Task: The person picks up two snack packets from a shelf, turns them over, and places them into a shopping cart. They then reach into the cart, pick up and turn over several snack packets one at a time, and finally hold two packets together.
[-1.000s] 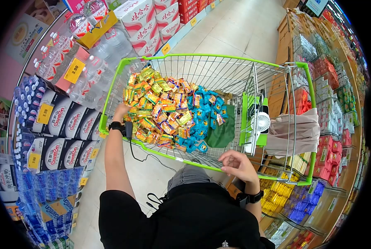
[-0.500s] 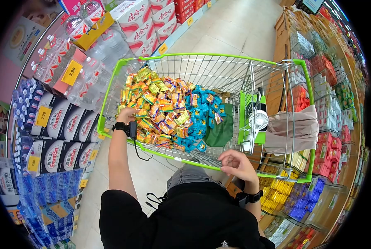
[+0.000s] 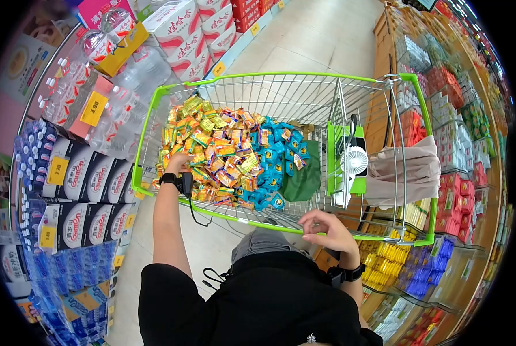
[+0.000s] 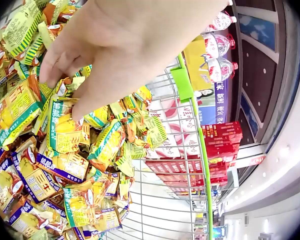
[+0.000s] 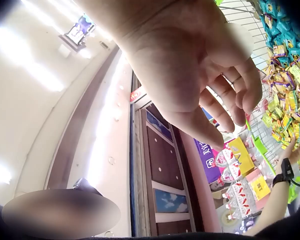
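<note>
My left hand (image 3: pixel 179 163) reaches into the shopping cart (image 3: pixel 249 221), at the near left of a heap of small orange and yellow wrapped candies (image 3: pixel 212 138). In the left wrist view, the thumb and curled fingers of that hand (image 4: pixel 120 55) pinch a candy packet (image 4: pixel 65 120) with green and yellow edges. Blue wrapped candies (image 3: pixel 275 153) lie right of the orange ones, beside a dark green bag (image 3: pixel 304 176). Over the cart's near rim hovers my right hand (image 3: pixel 330 230), fingers loosely curled and holding nothing; its bent fingers also show in the right wrist view.
A white handheld fan (image 3: pixel 353 161) sits at the cart's green child-seat panel, and a beige cloth (image 3: pixel 402 173) hangs over the handle end. Bottled-water packs (image 3: pixel 93 222) are stacked along the left. Wooden shelves (image 3: pixel 385 57) of packaged goods stand on the right.
My left hand has come from the cart's left end rightward onto the candy heap. The cart has shifted slightly left in view. My right hand keeps nearly the same pose.
</note>
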Action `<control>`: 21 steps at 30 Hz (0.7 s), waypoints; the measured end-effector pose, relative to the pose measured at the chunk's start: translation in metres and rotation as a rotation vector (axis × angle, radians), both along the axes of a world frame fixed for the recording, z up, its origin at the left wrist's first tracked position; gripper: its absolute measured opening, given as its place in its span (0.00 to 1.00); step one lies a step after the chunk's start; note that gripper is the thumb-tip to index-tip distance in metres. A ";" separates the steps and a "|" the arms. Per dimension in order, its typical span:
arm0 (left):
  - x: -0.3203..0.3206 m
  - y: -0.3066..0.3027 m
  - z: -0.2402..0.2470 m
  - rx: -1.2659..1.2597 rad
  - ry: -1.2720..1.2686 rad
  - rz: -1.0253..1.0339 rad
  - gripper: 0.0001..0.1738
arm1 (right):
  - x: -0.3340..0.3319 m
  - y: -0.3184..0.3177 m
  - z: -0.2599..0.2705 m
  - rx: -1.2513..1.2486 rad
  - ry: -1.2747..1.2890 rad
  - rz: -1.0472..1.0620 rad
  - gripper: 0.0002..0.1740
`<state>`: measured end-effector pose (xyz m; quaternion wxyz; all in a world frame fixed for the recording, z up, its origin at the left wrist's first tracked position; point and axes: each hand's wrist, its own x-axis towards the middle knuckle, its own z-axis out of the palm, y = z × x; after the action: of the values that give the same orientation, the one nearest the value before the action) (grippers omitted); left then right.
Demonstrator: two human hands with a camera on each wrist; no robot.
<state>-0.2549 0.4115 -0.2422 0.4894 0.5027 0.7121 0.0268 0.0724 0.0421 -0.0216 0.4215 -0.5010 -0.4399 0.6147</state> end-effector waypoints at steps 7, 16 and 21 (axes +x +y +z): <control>0.004 -0.010 0.022 0.064 -0.097 0.034 0.15 | 0.000 -0.004 -0.001 0.043 -0.075 0.015 0.16; 0.026 -0.054 0.122 0.247 -0.310 -0.139 0.16 | 0.002 -0.005 -0.002 0.108 -0.044 0.021 0.15; 0.061 -0.103 0.181 0.264 -0.557 -0.285 0.14 | 0.000 0.004 0.006 0.174 -0.208 0.101 0.16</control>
<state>-0.1935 0.3088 -0.0610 0.5947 0.6295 0.4641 0.1864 0.0722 0.0457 -0.0151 0.3838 -0.5006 -0.5575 0.5397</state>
